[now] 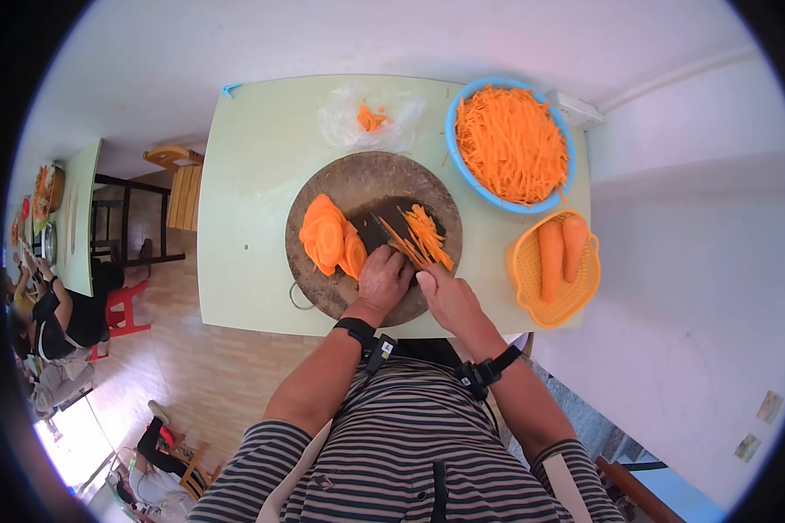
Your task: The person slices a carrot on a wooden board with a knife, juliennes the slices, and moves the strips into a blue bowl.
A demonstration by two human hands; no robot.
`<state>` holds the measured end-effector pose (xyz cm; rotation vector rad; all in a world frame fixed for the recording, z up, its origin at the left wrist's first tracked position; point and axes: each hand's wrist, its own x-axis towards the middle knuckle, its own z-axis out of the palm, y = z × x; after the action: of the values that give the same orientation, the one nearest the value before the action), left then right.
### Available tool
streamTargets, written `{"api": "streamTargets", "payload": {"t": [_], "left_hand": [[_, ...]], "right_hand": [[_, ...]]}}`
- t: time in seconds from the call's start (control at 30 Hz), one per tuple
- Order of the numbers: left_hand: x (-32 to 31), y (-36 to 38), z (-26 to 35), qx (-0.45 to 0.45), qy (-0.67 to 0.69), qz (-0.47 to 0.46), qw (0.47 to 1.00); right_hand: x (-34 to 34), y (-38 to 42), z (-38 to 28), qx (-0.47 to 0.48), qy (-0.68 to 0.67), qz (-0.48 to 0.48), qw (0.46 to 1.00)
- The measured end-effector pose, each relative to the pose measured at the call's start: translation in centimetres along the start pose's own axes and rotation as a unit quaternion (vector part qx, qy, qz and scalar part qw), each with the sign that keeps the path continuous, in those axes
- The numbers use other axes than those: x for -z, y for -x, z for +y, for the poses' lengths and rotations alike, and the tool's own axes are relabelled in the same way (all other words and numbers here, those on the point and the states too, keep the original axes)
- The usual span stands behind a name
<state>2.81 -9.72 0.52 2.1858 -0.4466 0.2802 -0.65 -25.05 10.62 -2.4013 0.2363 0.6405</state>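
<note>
A round wooden chopping board (371, 172) lies on the pale green table, with a damp dark patch in its middle. My right hand (447, 296) is closed around a knife (392, 237), its blade angled up and left and hard to make out against the board. Close beside the blade, my left hand (384, 281) presses down with curled fingers; whatever is under the fingertips is hidden. Carrot slices (325, 235) overlap in a pile on the board's left. Carrot shreds (424, 234) lie on the right, next to the knife.
A blue basin (451, 144) heaped with carrot shreds stands at the back right. Below it, a yellow basket (532, 311) holds two peeled carrots (550, 261). Carrot scraps (371, 118) rest on a clear plastic bag (336, 118). Other people work at a table far left.
</note>
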Motion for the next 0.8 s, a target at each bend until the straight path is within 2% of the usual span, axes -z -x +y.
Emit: {"api": "streamTargets", "payload": {"t": [0.07, 0.17, 0.3, 0.47, 0.8], "left_hand": [[-0.1, -0.3, 0.4, -0.001, -0.012, 0.01, 1.0], [0.1, -0.3, 0.4, -0.001, -0.006, 0.009, 1.0], [-0.4, -0.1, 0.2, 0.002, -0.02, 0.018, 1.0], [-0.1, 0.2, -0.1, 0.012, -0.027, -0.015, 0.999], [-0.1, 0.2, 0.0, 0.017, -0.023, -0.018, 0.999]], "right_hand": [[0.0, -0.6, 1.7, 0.031, -0.124, 0.021, 0.992], [0.6, -0.1, 1.9, 0.015, -0.173, 0.038, 0.984], [1.2, 2.1, 1.7, 0.02, -0.141, 0.04, 0.989], [0.2, 4.3, 2.3, 0.014, -0.094, 0.019, 0.995], [0.2, 3.6, 1.2, 0.007, -0.066, 0.021, 0.998]]}}
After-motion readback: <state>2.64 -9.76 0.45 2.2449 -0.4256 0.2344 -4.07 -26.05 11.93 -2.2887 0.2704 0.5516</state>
